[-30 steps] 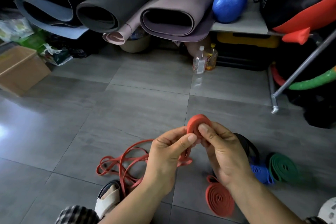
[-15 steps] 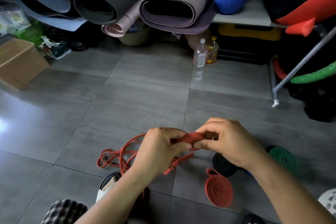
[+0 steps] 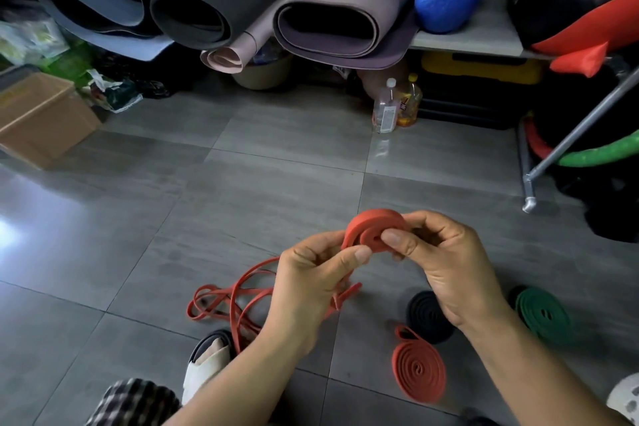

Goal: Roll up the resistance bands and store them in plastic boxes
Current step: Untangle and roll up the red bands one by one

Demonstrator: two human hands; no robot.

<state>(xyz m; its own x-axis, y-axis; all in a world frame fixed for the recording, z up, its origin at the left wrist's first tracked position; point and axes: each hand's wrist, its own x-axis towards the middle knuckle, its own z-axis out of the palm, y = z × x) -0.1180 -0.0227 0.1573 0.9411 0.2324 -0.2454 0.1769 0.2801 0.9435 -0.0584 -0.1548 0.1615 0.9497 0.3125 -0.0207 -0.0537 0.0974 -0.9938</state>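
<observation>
Since half a second ago both hands have lifted a little and turned the half-made roll (image 3: pixel 375 230), so its spiral face now looks toward the person instead of lying edge-on between the fingers.

Around them the grey tiled floor (image 3: pixel 242 183) serves as the work place, with big rolled mats (image 3: pixel 339 21) on the shelf behind. On the tiles at the left, the loose strap (image 3: pixel 238 294) of the same orange colour lies in open loops. I think it is left slack so that it can feed into the roll without pulling. At the right three finished rolls lie flat and near each other: the green roll (image 3: pixel 543 315), the black roll (image 3: pixel 428 316) and the orange roll (image 3: pixel 418 368). Lying flat, they should not unwind easily. I cannot make out a plastic box for sure.

The left hand (image 3: pixel 311 284) grips the loose strap just under the roll, with its thumb (image 3: pixel 361 254) pressed on it, probably to keep tension. The right hand (image 3: pixel 449 263) pinches the roll itself, with its thumb (image 3: pixel 396 240) on the face and the fingers behind. This keeps the turns from springing open. Judging from the loops on the floor, much rolling remains.
</observation>
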